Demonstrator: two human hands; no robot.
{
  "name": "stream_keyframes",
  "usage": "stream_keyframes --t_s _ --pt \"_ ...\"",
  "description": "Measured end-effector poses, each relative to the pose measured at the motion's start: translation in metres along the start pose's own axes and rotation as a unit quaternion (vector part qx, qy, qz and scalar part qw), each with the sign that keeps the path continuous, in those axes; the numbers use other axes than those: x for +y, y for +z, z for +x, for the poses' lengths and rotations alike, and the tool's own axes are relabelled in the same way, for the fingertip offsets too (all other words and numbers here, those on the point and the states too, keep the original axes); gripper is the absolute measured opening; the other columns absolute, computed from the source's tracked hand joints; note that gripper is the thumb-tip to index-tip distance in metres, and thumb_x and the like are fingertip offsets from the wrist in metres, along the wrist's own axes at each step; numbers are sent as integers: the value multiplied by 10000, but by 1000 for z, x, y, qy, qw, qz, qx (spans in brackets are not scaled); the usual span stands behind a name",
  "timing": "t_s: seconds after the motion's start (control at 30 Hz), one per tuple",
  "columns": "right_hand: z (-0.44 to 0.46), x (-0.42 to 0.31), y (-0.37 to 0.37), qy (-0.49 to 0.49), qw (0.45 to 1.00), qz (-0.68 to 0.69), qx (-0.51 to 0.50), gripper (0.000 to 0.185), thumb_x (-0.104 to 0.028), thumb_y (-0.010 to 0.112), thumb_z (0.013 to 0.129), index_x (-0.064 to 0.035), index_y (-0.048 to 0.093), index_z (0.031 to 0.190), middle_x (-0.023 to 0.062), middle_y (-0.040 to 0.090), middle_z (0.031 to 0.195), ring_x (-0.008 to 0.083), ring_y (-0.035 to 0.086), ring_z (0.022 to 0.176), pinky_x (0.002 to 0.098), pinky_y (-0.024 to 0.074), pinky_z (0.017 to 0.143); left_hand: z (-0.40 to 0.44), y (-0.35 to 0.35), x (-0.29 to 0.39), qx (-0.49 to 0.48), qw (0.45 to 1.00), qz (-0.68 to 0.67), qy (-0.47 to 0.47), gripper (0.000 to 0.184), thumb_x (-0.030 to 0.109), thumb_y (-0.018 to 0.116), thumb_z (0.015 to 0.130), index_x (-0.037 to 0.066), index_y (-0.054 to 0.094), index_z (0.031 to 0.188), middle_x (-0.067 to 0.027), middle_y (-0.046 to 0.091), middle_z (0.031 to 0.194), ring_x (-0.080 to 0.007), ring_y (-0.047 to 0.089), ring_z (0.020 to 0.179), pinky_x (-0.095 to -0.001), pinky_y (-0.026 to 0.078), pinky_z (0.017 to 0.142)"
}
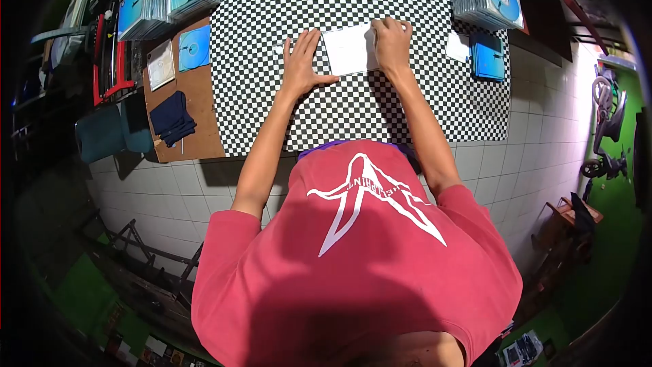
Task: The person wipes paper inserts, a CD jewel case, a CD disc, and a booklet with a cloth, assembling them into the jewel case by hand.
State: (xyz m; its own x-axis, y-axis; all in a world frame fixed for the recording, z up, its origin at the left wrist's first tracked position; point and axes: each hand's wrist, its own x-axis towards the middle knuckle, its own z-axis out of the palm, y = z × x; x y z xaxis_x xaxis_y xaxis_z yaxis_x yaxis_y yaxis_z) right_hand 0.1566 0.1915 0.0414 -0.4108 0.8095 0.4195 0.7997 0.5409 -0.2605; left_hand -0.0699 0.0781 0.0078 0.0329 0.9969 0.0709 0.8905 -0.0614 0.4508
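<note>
A white rectangular sheet or case (348, 49) lies on the black-and-white checkered cloth (272, 112) in front of me. My left hand (303, 64) is spread beside its left edge, palm down, with the thumb stretched along the lower left corner. At the right edge, my right hand (392, 44) has its fingers curled in; whatever they pinch is too small to make out. A small clear piece lies on the cloth just left of my left hand.
Stacks of blue disc cases (144, 12) stand at the upper left, near a single blue case (194, 48), a pale case (161, 65) and a dark folded cloth (172, 117). More cases (485, 0) and blue sleeves (487, 56) are at the right, beside a white sheet (458, 47).
</note>
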Motion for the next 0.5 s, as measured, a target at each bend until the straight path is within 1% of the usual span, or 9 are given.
stream_keyframes --t_s 0.13,0.2,0.27,0.3,0.37,0.4,0.43,0.47,0.5 --pt "6 -27 31 -41 990 -50 -129 78 -32 643 801 -19 669 874 160 660 859 293 635 892 482 436 964 1 -3 2 -14 1000 -10 -6 1385 706 885 496 44 323 1574 -124 365 1621 -269 276 1533 -587 37 1259" --pt "-1 -49 53 -85 995 -3 -50 126 -31 649 773 10 661 892 157 651 839 299 631 891 467 448 970 2 -3 2 -9 1000 -8 -9 1389 671 905 476 72 317 1582 -102 370 1623 -251 288 1528 -569 55 1264" --pt "-10 -72 49 -116 991 15 -65 173 -45 648 767 27 673 922 161 659 893 308 634 945 449 441 1017 0 -2 0 -9 1000 -11 1 1354 515 953 469 83 318 1584 -88 372 1623 -249 292 1526 -556 77 1267" --pt "-15 -79 45 -134 987 30 -84 198 -59 646 771 38 687 939 172 671 927 315 640 969 453 433 1041 0 -3 2 -9 1000 -19 -3 1340 391 972 452 93 321 1585 -73 377 1622 -248 293 1525 -549 96 1268" --pt "-25 -83 31 -138 986 33 -86 171 -69 662 768 26 688 907 160 660 915 301 641 956 456 433 1041 -1 -2 2 0 1000 -26 1 1340 377 975 448 97 323 1585 -71 378 1621 -250 291 1525 -552 98 1267" --pt "-31 -81 22 -152 980 41 -125 172 -46 659 768 20 674 926 151 655 929 298 633 973 445 433 1039 -1 -2 1 10 999 -34 5 1340 363 977 445 101 324 1585 -68 378 1621 -251 290 1525 -555 100 1266" --pt "-39 -78 15 -164 971 49 -165 181 -24 656 768 14 661 946 143 650 942 296 624 989 433 433 1037 -1 -1 -2 -3 1000 -2 9 1336 446 966 469 92 322 1584 -70 376 1622 -248 286 1528 -556 86 1269" --pt "-47 -76 10 -173 969 58 -170 138 -4 655 768 2 679 904 139 657 933 297 642 981 461 419 1068 -2 1 -2 -4 1000 -2 9 1336 446 966 469 92 322 1584 -70 376 1622 -248 286 1528 -556 86 1269" --pt "-53 -72 -1 -173 969 58 -169 138 -4 655 768 2 679 904 139 657 933 297 642 981 461 419 1068 -1 2 -1 -1 1000 -10 3 1343 521 947 479 86 320 1585 -79 373 1623 -250 283 1529 -556 74 1270"
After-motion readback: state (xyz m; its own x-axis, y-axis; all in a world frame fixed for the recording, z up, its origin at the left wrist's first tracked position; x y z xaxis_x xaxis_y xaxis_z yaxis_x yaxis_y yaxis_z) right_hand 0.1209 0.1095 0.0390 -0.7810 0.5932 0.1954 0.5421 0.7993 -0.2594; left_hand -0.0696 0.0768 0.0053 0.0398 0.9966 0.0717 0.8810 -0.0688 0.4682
